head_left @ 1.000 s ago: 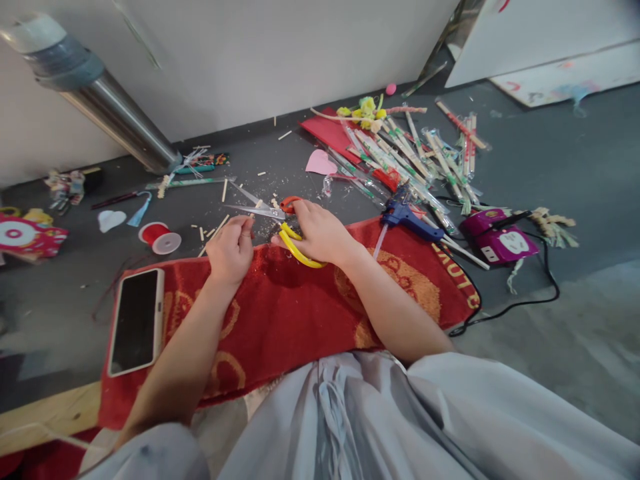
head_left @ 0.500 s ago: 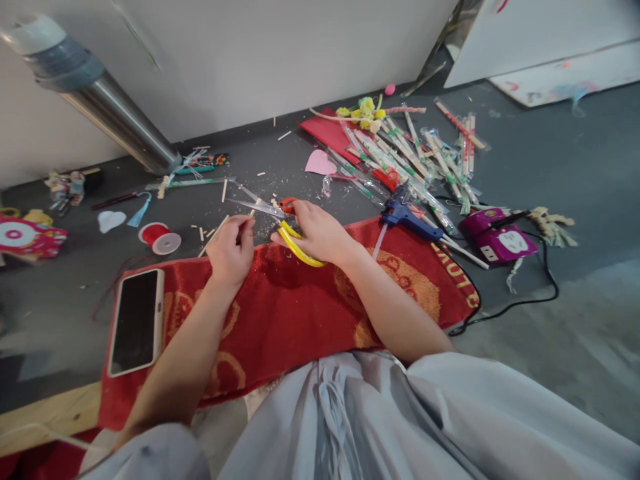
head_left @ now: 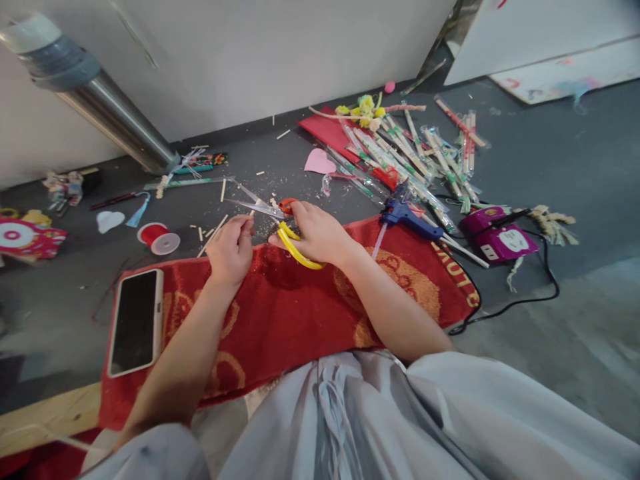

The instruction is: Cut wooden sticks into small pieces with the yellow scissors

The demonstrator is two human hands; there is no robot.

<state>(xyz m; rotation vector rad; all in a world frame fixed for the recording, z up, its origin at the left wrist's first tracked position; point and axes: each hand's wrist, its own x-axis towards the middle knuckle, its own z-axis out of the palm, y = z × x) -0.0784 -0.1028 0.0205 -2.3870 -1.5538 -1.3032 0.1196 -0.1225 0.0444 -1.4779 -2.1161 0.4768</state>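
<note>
My right hand (head_left: 321, 233) is closed around the handles of a pair of scissors (head_left: 295, 247), one handle yellow and the other orange-red. The scissor blades are spread apart and point left. To their left, my left hand (head_left: 231, 248) is pinched on a short, thin wooden stick (head_left: 251, 215); only its tip shows above the fingers. A longer wooden stick (head_left: 213, 235) lies just beside that hand. Small cut stick pieces (head_left: 201, 233) and pale crumbs are scattered on the grey table around the blades. Beneath both hands is a red towel (head_left: 280, 307).
A phone (head_left: 134, 323) rests on the towel at left, near a spool of red thread (head_left: 153, 235). On the right are a blue glue gun (head_left: 411, 221), a purple power adapter (head_left: 497, 233) with a black cord, and a heap of wrapped chopsticks (head_left: 400, 157). A metal pipe (head_left: 125, 113) stands behind.
Almost nothing differs. The yellow handle and my right fingers have shifted very slightly left, and the blades stay spread.
</note>
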